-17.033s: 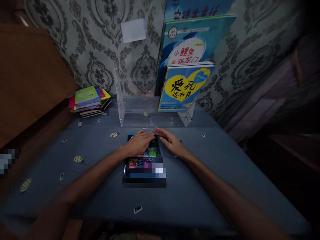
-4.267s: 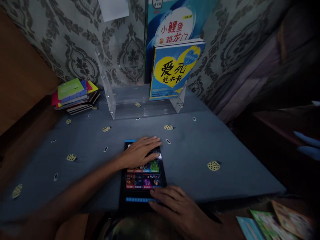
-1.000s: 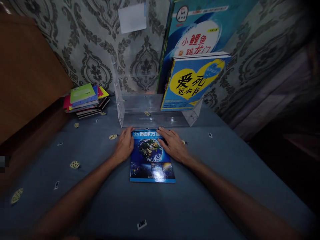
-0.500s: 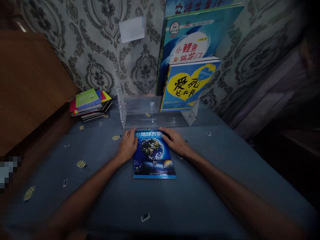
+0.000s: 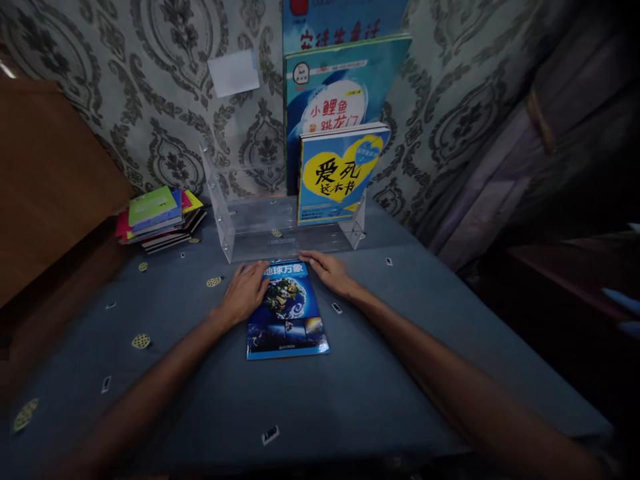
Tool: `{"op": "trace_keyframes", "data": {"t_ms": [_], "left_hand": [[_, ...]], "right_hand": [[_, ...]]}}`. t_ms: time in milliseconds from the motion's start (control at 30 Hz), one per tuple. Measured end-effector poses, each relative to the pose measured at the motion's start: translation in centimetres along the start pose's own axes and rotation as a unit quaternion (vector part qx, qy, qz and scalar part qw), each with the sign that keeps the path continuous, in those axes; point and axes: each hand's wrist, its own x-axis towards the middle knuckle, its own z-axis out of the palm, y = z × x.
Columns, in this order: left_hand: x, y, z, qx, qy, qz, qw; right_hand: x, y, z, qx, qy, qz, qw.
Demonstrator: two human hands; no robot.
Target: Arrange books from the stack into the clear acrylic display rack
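Observation:
A blue book point(image 5: 287, 299) with a picture of the Earth on its cover lies flat on the cloth-covered table. My left hand point(image 5: 245, 290) rests over its upper left part, fingers stretched out and covering some of the title. At the upper right corner is my right hand point(image 5: 326, 270), its fingers extended and touching or just beside the top edge. Behind the book stands a clear acrylic rack point(image 5: 277, 241). A blue and yellow book point(image 5: 335, 177) leans in the rack's right side, with a teal book point(image 5: 345, 73) and a blue book point(image 5: 345, 20) behind it.
A pile of several books point(image 5: 157, 210) sits at the back left, near a brown wooden panel point(image 5: 50, 173). Patterned wallpaper point(image 5: 175, 87) with a white card point(image 5: 233, 72) on it rises behind the rack. A curtain point(image 5: 480, 173) hangs at the right.
The view has turned, so the scene sits further left. My left hand has slid onto the cover, over part of the title. My right hand has drawn slightly off the book's right side.

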Motion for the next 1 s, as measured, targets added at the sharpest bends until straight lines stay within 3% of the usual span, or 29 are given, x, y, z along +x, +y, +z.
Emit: {"op": "trace_keyframes", "data": {"t_ms": [433, 633, 1000], "left_hand": [[4.2, 2.0, 1.5, -0.074, -0.064, 0.149, 0.984], [4.5, 2.5, 1.6, -0.089, -0.066, 0.151, 0.982], [4.0, 3.6, 0.4, -0.07, -0.136, 0.179, 0.972]], "right_hand": [[0.1, -0.7, -0.2, 0.045, 0.004, 0.012, 0.999], [0.3, -0.7, -0.3, 0.07, 0.006, 0.009, 0.998], [0.5, -0.8, -0.4, 0.046, -0.001, -0.001, 0.999]]}}
